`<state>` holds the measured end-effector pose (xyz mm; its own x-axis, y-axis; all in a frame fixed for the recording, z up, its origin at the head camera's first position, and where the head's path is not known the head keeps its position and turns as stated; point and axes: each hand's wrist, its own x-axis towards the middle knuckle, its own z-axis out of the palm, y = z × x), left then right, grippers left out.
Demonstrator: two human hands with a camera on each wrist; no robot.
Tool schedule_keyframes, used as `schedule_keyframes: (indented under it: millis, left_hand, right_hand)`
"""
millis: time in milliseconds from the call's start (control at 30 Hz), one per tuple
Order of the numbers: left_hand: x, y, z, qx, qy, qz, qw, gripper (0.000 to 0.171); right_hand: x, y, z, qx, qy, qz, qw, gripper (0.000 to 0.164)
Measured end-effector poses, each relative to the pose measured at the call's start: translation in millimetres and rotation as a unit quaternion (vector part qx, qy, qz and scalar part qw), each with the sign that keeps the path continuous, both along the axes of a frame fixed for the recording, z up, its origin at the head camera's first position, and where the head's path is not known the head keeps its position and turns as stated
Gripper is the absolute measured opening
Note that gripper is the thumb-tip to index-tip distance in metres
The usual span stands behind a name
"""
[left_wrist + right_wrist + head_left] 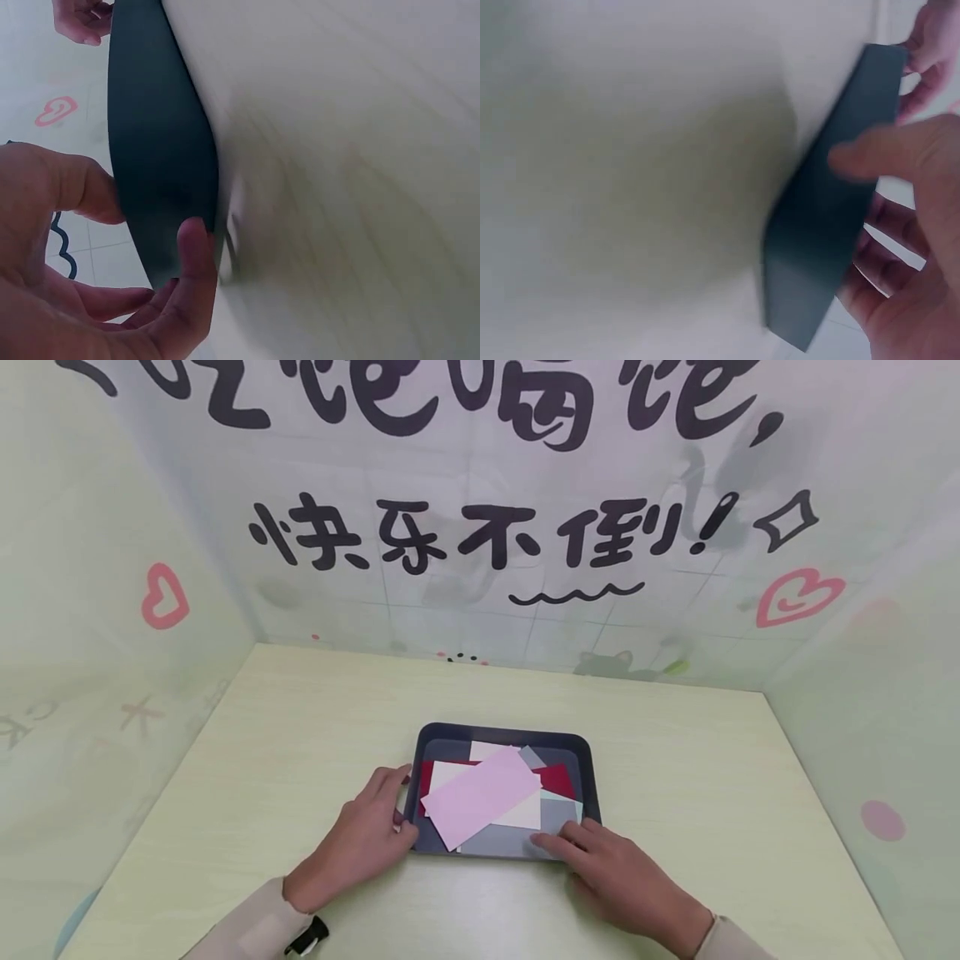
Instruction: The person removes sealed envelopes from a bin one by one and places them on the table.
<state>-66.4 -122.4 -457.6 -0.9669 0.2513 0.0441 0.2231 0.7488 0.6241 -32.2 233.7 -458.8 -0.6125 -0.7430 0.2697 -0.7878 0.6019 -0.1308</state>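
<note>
L hand (pixel 367 835) & R hand (pixel 626 881), fingers grasping dark rectangular tray (pixel 495 732) at near corners, approx. mid-table (pixel 300 710); from remote I'd keep grip even, tray lvl, mvmt slow, b/c loose paper cards (pixel 483 793) could slide.

A beige sleeve (pixel 247 928) shows lower left, a small black piece (pixel 311 935) beside its cuff; another beige sleeve (pixel 729 942) lower right.

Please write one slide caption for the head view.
Left hand and right hand hold a dark tray of pink, white, red and grey sheets.
</note>
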Motion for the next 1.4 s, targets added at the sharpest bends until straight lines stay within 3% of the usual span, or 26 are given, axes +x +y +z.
schedule_keyframes:
  millis: [233, 400, 633, 967, 1233, 1400]
  left_hand:
    - [-14.1, 0, 11.1, -0.005, 0.005, -0.006, 1.0000, 0.067]
    - [-27.5, 4, 14.0, -0.019, 0.006, -0.009, 0.9998, 0.068]
    - [-39.0, 7, 13.3, -0.049, -0.005, -0.018, 0.9986, 0.064]
    - [-44.8, 8, 9.7, -0.054, -0.024, -0.014, 0.9982, 0.063]
    - [-44.4, 7, 10.2, -0.053, -0.024, -0.012, 0.9983, 0.063]
    - [-42.6, 8, 10.8, -0.051, -0.022, -0.014, 0.9984, 0.063]
  right_hand:
    - [-22.8, -7, 24.6, -0.018, -0.014, -0.009, 1.000, 0.058]
    - [-48.5, -13, 40.5, -0.019, -0.010, 0.016, 1.000, 0.055]
    - [-80.8, -31, 52.4, 0.025, -0.027, 0.044, 0.998, 0.055]
    - [-111.2, -63, 41.2, 0.138, -0.094, 0.062, 0.984, 0.070]
    - [-120.4, -80, 30.4, 0.158, -0.092, 0.116, 0.976, 0.075]
    - [-120.9, -87, 28.0, 0.179, -0.091, 0.123, 0.972, 0.077]
